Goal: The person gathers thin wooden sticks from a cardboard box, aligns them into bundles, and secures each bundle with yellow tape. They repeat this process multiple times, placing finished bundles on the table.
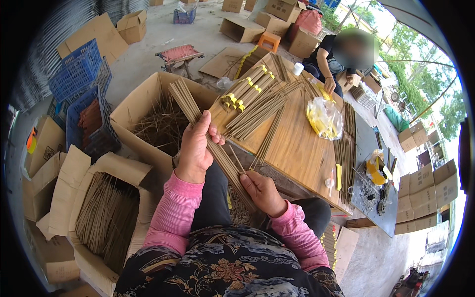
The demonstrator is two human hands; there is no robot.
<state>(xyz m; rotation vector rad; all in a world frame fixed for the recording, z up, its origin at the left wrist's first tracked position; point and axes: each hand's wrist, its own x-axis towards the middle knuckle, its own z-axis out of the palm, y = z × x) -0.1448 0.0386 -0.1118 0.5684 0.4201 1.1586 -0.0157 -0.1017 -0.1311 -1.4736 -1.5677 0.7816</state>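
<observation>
A long bundle of thin brown incense sticks slants across my lap, from upper left to lower right. My left hand is wrapped round its middle, with the thumb on top. Lower down, the fingers of my right hand are closed on the bundle near its near end, and their tips are partly hidden. One stick juts out at an angle beside the right thumb. On the wooden table just beyond lie loose incense sticks and several bundles with yellow bands.
Open cardboard boxes holding sticks and broken pieces stand at my left, near blue crates. A clear plastic bag rests on the table. Across it, a co-worker's hand reaches toward yellow strips. Grey board lies right.
</observation>
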